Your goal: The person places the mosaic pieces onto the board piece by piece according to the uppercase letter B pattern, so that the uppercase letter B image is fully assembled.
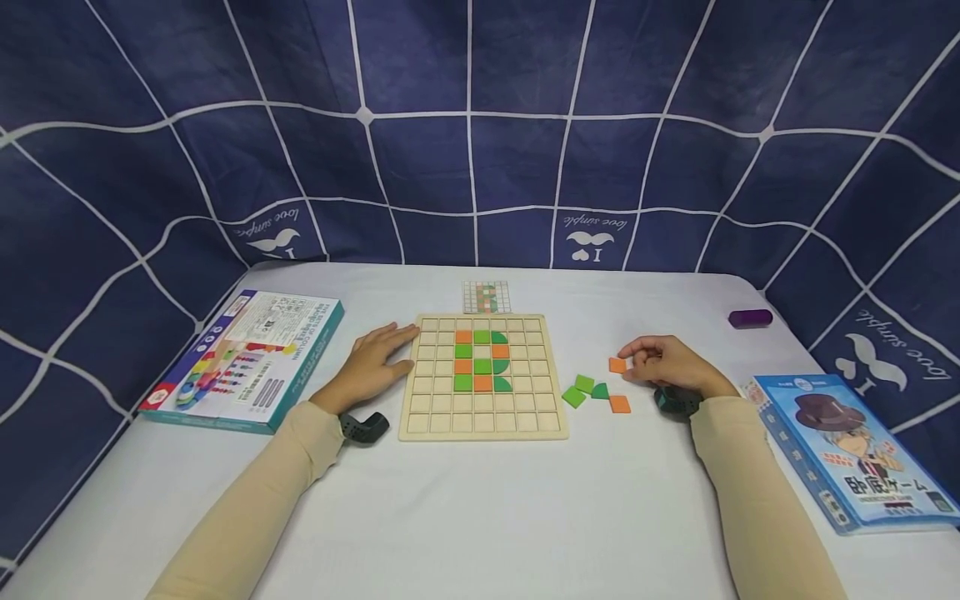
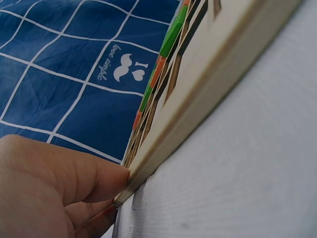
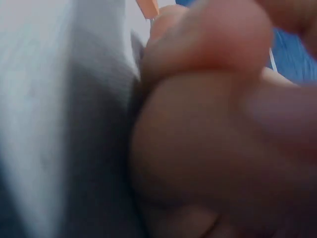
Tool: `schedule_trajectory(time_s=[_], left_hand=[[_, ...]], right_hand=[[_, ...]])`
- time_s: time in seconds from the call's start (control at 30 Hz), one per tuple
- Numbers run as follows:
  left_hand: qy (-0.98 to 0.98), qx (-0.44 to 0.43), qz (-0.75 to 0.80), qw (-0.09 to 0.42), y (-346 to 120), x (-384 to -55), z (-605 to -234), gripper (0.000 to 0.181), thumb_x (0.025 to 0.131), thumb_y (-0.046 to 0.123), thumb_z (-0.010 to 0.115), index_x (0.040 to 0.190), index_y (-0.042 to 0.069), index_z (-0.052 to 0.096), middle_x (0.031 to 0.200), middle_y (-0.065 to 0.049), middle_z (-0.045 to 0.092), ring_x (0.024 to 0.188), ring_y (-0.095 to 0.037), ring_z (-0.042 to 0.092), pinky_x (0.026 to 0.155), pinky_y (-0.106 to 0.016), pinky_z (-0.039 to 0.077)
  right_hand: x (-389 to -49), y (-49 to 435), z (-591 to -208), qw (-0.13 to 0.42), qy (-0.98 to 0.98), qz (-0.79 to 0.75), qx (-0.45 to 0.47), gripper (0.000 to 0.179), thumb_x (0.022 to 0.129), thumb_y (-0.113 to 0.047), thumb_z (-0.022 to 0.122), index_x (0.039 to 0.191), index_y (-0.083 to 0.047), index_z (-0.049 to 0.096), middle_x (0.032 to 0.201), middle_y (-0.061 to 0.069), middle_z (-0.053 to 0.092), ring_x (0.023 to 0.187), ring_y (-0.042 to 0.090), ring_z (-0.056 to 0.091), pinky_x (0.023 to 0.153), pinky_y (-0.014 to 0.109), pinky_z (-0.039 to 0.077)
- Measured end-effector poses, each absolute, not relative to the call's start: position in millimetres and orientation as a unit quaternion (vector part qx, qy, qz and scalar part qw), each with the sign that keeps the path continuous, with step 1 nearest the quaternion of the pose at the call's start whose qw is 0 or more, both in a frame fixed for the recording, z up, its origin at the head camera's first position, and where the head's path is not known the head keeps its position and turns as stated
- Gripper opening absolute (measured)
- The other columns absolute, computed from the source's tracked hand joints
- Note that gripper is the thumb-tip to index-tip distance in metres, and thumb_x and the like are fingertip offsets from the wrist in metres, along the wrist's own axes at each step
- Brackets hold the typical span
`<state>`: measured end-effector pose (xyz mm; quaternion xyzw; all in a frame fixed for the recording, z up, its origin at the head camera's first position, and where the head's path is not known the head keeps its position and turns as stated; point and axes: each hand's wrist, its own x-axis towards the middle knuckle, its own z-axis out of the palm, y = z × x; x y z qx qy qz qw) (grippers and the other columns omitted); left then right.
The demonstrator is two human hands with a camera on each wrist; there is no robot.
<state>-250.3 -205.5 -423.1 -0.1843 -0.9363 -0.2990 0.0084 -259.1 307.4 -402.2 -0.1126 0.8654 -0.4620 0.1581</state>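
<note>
In the head view, a pale wooden grid board [image 1: 483, 424] holds orange, light green and dark green tiles in its upper middle cells. Along its left edge lies my left hand [image 1: 378, 354], fingers extended; the left wrist view shows the thumb [image 2: 106, 181] against the board's side. To the right of the board, my right hand [image 1: 663, 365] pinches an orange square tile [image 1: 617, 365] at its fingertips. Curled fingers fill most of the right wrist view, with a corner of the orange tile [image 3: 147, 7] beyond them. Between hand and board lie light green squares [image 1: 574, 397], a dark green rounded piece [image 1: 600, 391] and another orange square [image 1: 619, 404].
Behind the board lies a small printed grid card [image 1: 471, 297] with a coloured pattern. A white and teal game box [image 1: 258, 346] lies at the left, a blue game box [image 1: 855, 450] at the right. A purple cylinder [image 1: 750, 318] sits at the back right.
</note>
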Motion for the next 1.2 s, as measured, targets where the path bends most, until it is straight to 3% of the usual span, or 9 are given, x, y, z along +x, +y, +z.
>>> schedule_trajectory(time_s=[0.37,0.8,1.2], left_hand=[[-0.937,-0.185,-0.295,0.007,-204.9,-250.7,-422.6,0.062,0.104,0.020,0.059,0.162,0.001,0.046,0.169,-0.019,0.042,0.162,-0.044,0.024,0.129,-0.064,0.012],[-0.937,-0.185,-0.295,0.006,-206.8,-250.6,-423.3,0.062,0.105,0.021,0.058,0.162,0.001,0.046,0.170,-0.019,0.042,0.162,-0.044,0.024,0.129,-0.064,0.012],[-0.938,-0.184,-0.294,0.003,-206.4,-251.1,-423.0,0.063,0.105,0.021,0.059,0.163,0.001,0.045,0.170,-0.019,0.041,0.162,-0.044,0.024,0.130,-0.064,0.012]], right_hand=[[-259.7,305.0,-401.6,0.147,0.874,-0.451,-0.103,0.038,0.092,-0.003,0.080,0.124,0.015,0.067,0.080,0.001,0.055,0.061,0.010,0.050,0.056,0.020,0.044],[-258.1,283.8,-386.2,0.129,0.882,-0.439,-0.114,0.038,0.095,-0.003,0.077,0.128,0.011,0.064,0.101,0.009,0.070,0.073,0.017,0.059,0.060,0.026,0.056],[-253.8,252.0,-375.7,0.102,0.882,-0.439,-0.140,0.034,0.096,-0.003,0.077,0.127,0.007,0.067,0.098,0.010,0.078,0.074,0.018,0.062,0.060,0.027,0.055]])
